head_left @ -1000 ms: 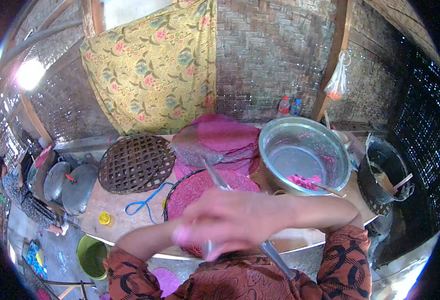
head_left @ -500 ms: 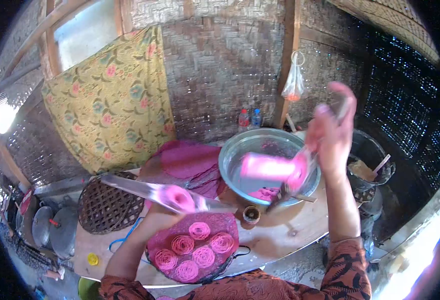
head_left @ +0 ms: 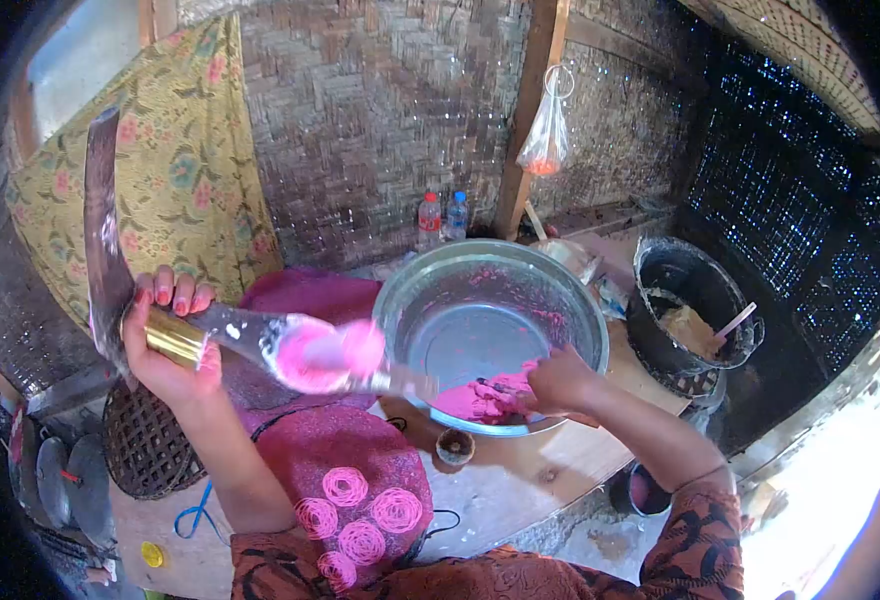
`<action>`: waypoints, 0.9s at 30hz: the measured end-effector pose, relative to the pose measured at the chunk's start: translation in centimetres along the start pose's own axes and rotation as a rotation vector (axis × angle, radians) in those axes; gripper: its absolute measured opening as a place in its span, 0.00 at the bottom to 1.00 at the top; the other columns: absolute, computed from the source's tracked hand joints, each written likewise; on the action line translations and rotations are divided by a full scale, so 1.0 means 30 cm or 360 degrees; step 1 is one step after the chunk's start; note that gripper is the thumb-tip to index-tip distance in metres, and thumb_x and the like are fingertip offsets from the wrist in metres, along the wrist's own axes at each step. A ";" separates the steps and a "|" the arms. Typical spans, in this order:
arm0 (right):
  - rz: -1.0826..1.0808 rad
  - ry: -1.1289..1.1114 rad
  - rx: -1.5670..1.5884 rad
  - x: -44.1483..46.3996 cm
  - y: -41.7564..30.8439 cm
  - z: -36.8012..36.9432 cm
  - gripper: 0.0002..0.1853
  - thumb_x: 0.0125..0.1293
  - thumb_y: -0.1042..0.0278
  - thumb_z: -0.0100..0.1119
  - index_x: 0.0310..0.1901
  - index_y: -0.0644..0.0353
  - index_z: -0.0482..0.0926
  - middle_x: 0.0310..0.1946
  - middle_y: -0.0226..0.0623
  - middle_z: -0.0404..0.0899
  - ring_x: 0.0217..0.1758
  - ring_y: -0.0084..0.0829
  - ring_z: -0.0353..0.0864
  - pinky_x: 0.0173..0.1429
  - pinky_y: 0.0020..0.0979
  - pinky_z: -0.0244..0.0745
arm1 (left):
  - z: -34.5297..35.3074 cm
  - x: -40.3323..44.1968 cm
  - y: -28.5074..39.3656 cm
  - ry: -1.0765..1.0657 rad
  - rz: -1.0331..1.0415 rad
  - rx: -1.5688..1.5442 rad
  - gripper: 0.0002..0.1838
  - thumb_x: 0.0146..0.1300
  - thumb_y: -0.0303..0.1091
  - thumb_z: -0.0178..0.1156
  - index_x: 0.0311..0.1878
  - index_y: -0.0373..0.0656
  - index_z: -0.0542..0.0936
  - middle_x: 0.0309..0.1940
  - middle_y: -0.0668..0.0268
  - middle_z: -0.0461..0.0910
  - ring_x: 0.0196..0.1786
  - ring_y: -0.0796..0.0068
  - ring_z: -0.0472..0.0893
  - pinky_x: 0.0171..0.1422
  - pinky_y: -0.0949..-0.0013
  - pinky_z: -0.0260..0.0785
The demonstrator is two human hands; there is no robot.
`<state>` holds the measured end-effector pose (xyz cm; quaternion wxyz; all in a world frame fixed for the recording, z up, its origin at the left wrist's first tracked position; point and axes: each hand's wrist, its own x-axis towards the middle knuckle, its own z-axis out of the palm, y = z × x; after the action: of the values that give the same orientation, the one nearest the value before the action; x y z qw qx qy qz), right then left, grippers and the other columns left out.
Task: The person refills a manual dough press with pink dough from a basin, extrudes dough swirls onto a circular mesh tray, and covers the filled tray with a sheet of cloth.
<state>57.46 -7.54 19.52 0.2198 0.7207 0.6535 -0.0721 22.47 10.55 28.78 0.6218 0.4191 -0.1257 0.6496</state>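
Observation:
My left hand (head_left: 175,355) is wrapped round a wooden press with a brass cylinder (head_left: 177,338), raised left of the basin. One dark arm of the press (head_left: 105,220) stands upright; another reaches right, smeared with pink dough (head_left: 310,355) and blurred at its tip. Inside the metal basin (head_left: 590,330), my right hand (head_left: 560,383) is closed on a dark utensil (head_left: 500,386) that rests in pink dough (head_left: 470,402); most of its handle is hidden. Below the left forearm, several pink lacy swirls (head_left: 363,542) lie on a round pink cloth-covered tray (head_left: 310,435).
A small brown cup (head_left: 455,447) stands before the basin. Two bottles (head_left: 443,215) are behind it. To the right is a black bucket (head_left: 645,310) with a stick. A woven basket (head_left: 150,445) lies left, near a yellow lid (head_left: 152,554). A plastic bag (head_left: 545,140) hangs from the post.
The press parts, held apart in both hands before, are now in my left hand, raised up and left. My right hand has dropped into the basin onto the utensil. The view has shifted.

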 end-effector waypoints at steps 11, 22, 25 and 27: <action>0.0313 -0.0017 -0.0002 -0.014 0.275 -0.168 0.13 0.59 0.68 0.50 0.42 0.58 0.81 0.39 0.47 0.82 0.40 0.45 0.83 0.43 0.44 0.78 | -0.191 -0.228 -0.483 0.0718 -0.1638 -0.0439 0.10 0.56 0.40 0.57 0.30 0.49 0.68 0.24 0.74 0.62 0.24 0.79 0.63 0.29 0.72 0.60; 0.0218 -0.0552 0.0167 0.159 0.282 0.146 0.13 0.57 0.69 0.50 0.41 0.59 0.82 0.38 0.50 0.81 0.43 0.47 0.82 0.47 0.46 0.77 | -0.253 -0.270 -0.652 0.0888 -0.1842 -0.0465 0.07 0.56 0.36 0.57 0.29 0.49 0.69 0.23 0.71 0.63 0.24 0.77 0.65 0.27 0.70 0.62; 0.0194 -0.0498 0.0267 0.142 0.270 0.153 0.13 0.57 0.70 0.50 0.42 0.59 0.82 0.37 0.50 0.81 0.43 0.47 0.82 0.47 0.46 0.76 | -0.269 -0.288 -0.656 0.0904 -0.1815 -0.0551 0.06 0.56 0.36 0.57 0.30 0.49 0.70 0.23 0.71 0.63 0.24 0.76 0.65 0.27 0.70 0.62; 0.0183 -0.0476 0.0298 0.147 0.265 0.172 0.14 0.57 0.70 0.50 0.42 0.59 0.81 0.37 0.50 0.81 0.43 0.48 0.82 0.47 0.46 0.76 | -0.273 -0.293 -0.658 0.0900 -0.1788 -0.0623 0.06 0.56 0.36 0.57 0.30 0.48 0.70 0.23 0.71 0.63 0.24 0.76 0.65 0.27 0.70 0.61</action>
<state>66.74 -6.04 14.94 0.2502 0.7555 0.5616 -0.2264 36.22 13.84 10.49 0.9400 0.1133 0.1648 0.2764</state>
